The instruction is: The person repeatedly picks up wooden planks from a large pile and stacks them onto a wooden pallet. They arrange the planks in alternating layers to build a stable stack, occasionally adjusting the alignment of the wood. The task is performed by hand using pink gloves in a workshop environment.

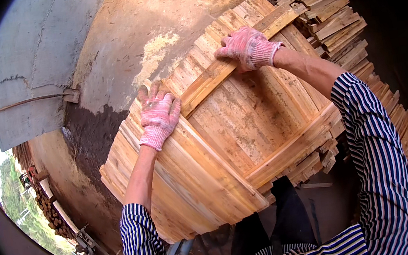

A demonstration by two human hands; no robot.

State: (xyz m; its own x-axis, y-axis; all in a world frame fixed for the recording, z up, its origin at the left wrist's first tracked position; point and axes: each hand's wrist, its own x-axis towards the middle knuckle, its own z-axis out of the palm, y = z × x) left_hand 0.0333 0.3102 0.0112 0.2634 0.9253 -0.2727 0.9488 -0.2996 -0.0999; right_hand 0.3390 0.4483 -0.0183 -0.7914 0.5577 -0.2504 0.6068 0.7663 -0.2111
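While RH [250, 48] prob. grips batten [211, 84], LH [158, 114] splayed

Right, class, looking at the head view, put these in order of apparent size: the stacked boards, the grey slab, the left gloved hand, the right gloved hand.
1. Stacked boards
2. Grey slab
3. Left gloved hand and right gloved hand: too alike to rank.

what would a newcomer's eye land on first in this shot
Probably the broad spread of pale wooden boards filling the centre. On it, two pink-stained gloves stand out: the left hand lies on the boards, the right hand on a crosswise strip. At the right, rough stacked wood pieces jut out unevenly.
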